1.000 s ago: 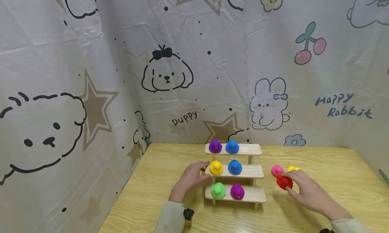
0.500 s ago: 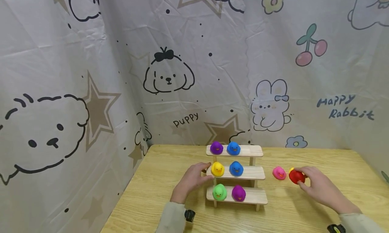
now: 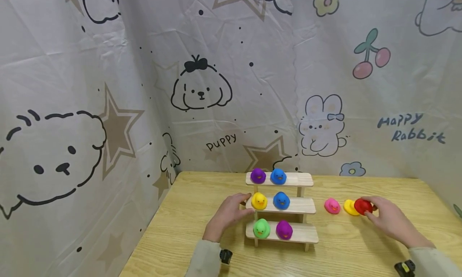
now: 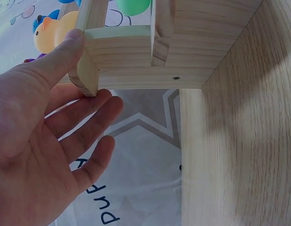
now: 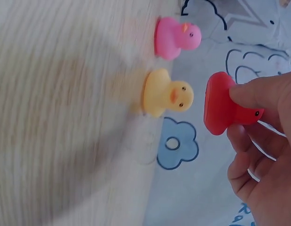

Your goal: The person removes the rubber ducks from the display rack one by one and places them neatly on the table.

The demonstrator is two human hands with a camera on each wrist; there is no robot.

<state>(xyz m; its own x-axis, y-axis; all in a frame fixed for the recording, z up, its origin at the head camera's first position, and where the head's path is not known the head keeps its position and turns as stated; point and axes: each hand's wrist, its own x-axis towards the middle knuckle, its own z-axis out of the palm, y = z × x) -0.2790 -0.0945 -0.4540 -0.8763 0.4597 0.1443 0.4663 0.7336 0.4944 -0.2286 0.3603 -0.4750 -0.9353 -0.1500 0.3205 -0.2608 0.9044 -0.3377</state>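
My right hand (image 3: 391, 220) pinches a red rubber duck (image 5: 220, 103) between thumb and fingers, held above the table. Beside it a yellow duck (image 5: 166, 94) and a pink duck (image 5: 176, 38) sit on the table, apart from the held one. At the stand's left side, my left hand (image 3: 227, 214) grips the end of the middle tier of a three-tier wooden stand (image 3: 303, 205), thumb on top and a finger beneath. On that tier are a yellow duck (image 3: 259, 201) and a blue duck (image 3: 281, 200).
A purple duck (image 3: 258, 176) and a blue duck (image 3: 278, 176) sit on the top tier. The bottom tier bears a green duck (image 3: 261, 228) and a magenta duck (image 3: 284, 230). A printed cloth (image 3: 216, 120) hangs behind the wooden table (image 3: 180, 220).
My right hand has carried the red duck rightward, from beside the pink duck, across in front of the yellow one, to its right. My left hand keeps its grip on the stand.
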